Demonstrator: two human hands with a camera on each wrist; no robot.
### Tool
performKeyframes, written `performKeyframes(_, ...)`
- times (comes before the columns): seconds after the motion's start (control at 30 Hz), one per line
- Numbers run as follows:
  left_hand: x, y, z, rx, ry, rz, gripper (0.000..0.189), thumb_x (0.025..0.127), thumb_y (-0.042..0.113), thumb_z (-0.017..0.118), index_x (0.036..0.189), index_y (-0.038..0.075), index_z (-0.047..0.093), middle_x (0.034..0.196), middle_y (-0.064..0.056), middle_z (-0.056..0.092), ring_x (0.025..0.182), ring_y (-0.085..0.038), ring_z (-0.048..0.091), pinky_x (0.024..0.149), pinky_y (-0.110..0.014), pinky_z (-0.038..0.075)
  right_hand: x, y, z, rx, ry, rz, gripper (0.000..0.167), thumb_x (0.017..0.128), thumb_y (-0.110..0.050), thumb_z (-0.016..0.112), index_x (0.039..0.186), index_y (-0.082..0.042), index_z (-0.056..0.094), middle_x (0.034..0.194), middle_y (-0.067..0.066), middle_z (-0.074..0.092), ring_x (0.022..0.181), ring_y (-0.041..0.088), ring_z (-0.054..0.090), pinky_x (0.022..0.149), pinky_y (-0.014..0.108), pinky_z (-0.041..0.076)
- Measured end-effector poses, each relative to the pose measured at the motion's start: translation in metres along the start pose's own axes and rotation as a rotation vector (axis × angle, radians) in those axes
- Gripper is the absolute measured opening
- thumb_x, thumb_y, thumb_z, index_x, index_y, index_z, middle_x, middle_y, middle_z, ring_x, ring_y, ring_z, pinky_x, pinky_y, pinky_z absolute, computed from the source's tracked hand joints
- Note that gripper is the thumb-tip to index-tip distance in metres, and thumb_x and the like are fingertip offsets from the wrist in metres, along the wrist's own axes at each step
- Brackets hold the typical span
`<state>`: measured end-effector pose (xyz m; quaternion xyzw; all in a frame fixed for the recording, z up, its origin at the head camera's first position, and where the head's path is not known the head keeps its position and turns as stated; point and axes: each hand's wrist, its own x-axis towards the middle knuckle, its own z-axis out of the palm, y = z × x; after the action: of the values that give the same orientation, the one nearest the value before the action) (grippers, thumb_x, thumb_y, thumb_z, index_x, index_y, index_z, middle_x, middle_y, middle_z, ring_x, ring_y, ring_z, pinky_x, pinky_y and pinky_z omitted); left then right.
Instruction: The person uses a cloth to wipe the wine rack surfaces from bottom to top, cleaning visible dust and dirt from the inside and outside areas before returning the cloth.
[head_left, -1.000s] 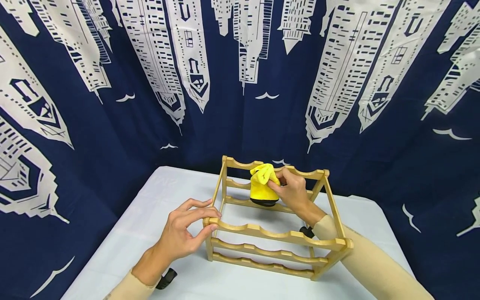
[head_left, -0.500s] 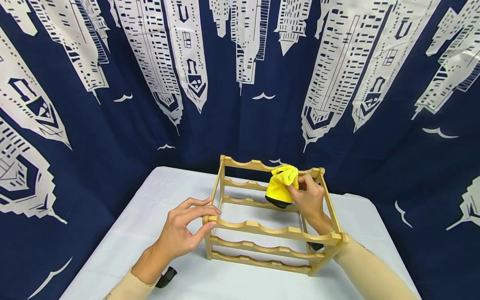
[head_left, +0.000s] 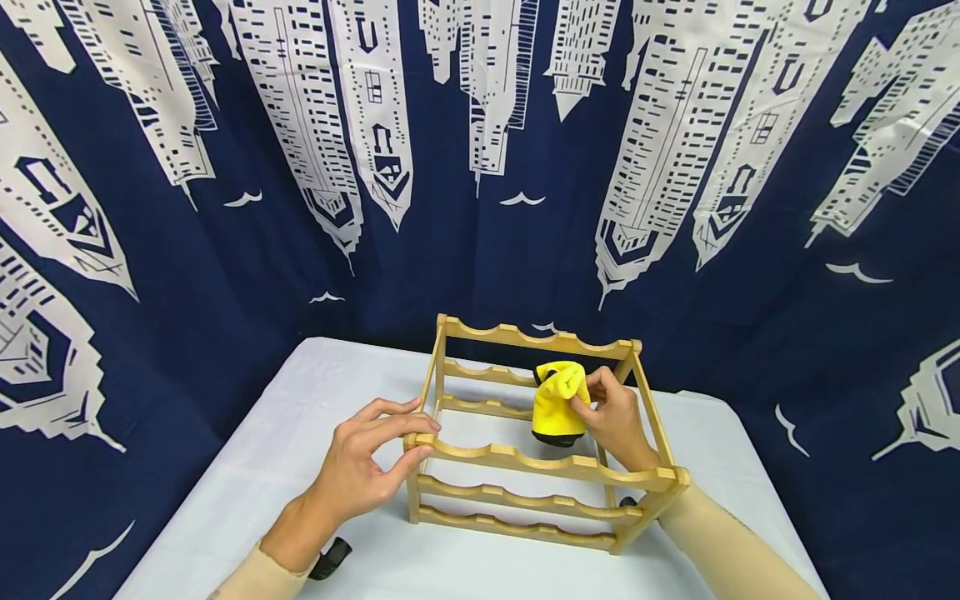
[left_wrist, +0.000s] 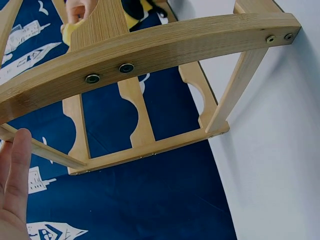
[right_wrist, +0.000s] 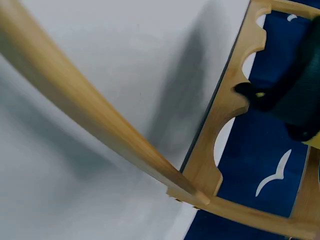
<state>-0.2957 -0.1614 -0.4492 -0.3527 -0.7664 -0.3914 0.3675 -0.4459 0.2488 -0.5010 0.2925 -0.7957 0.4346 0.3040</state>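
Note:
A light wooden wine rack [head_left: 495, 456] with scalloped rails stands on the table. My left hand [head_left: 360, 462] grips its near left top corner, thumb at the front rail and fingers over the side. In the left wrist view, only a few fingers [left_wrist: 19, 170] show beside the wooden frame [left_wrist: 170, 47]. Reaching inside the rack, my right hand [head_left: 618, 421] pinches a bunched yellow cloth [head_left: 557, 412] with black edging, which hangs between the front and back rails. The right wrist view shows a dark part of this cloth [right_wrist: 300, 95] near a scalloped rail [right_wrist: 210, 135]; the right fingers are hidden there.
The rack rests on a white-covered table [head_left: 285, 425]. Behind it hangs a dark blue curtain [head_left: 465, 267] printed with white buildings and birds. The rack's right end bar [head_left: 656, 408] crosses close over my right forearm [head_left: 727, 533].
My right hand has carried the cloth rightward, then lower and nearer inside the rack. The left hand keeps its hold on the corner. The rack appears slightly further left in the view.

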Motion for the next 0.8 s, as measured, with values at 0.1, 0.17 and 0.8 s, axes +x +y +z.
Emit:
performKeyframes(0.1,0.0,0.001,-0.001,0.005,0.001,0.002,0.036,0.091,0.004,0.095,0.12,0.024,0.088,0.114,0.009,0.089,0.122,-0.032,0.084,0.121,-0.024,0.06,-0.006,0.0,-0.003,0.1,-0.041,0.145,0.028,0.094,0.015,0.086,0.11,0.003,0.067,0.098,0.014,0.082,0.092,-0.006,0.073,0.078,0.006,0.061)
performKeyframes(0.17,0.0,0.001,-0.002,0.005,-0.001,0.0,0.037,0.09,0.003,0.095,0.12,0.024,0.087,0.114,0.008,0.089,0.121,-0.032,0.084,0.121,-0.024,0.06,-0.009,-0.002,-0.006,0.148,-0.038,0.21,0.028,0.094,0.018,0.083,0.113,0.006,0.067,0.102,0.006,0.081,0.095,-0.01,0.072,0.084,0.006,0.061)
performKeyframes(0.8,-0.002,0.008,0.002,0.003,0.007,-0.016,0.043,0.091,0.001,0.094,0.128,0.021,0.086,0.123,0.005,0.089,0.129,-0.033,0.082,0.124,-0.021,0.056,-0.055,0.004,-0.081,0.283,0.086,0.462,0.036,0.098,0.02,0.078,0.13,0.006,0.069,0.103,-0.022,0.085,0.09,-0.008,0.076,0.083,0.007,0.062)
